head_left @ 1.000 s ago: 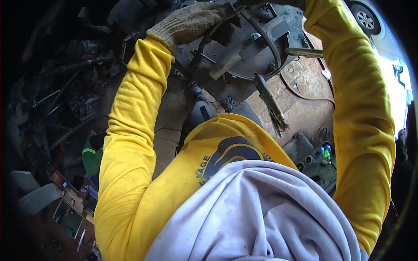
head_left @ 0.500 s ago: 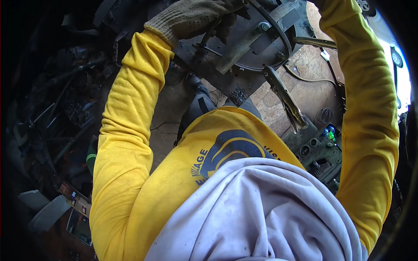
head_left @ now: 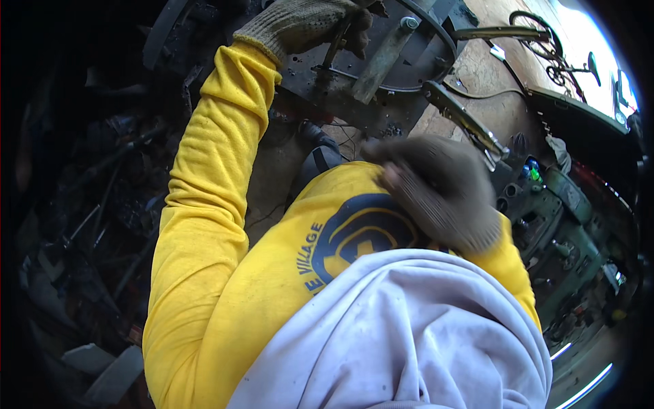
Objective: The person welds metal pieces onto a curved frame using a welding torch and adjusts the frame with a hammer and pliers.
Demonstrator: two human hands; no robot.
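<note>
My left hand (head_left: 320, 27), in a knitted work glove, reaches over a dark steel work surface (head_left: 306, 85). Its fingers curl around something I cannot make out near the top edge. Beside it, a thin metal rod (head_left: 332, 53) stands up. A curved metal ring (head_left: 452, 53) lies on the surface, with a worn metal bar (head_left: 381, 68) inside its curve, topped by a bolt (head_left: 408, 24). Locking pliers (head_left: 463, 116) clamp near the ring's edge, and a second pair (head_left: 501, 32) sits farther right. My gloved right hand (head_left: 446, 191), blurred, is in front of my chest; its fingers are smeared.
Dark metal scrap (head_left: 102, 177) fills the left side. A green machine (head_left: 565, 238) stands at the right. A bicycle (head_left: 545, 41) is at the far right, beyond a cable (head_left: 487, 95) on the floor. Pale flat pieces (head_left: 116, 375) lie at lower left.
My right arm has come down from the upper right, bringing its gloved hand in front of my chest. My left hand stays near the ring. The view has shifted, showing more of the right side.
</note>
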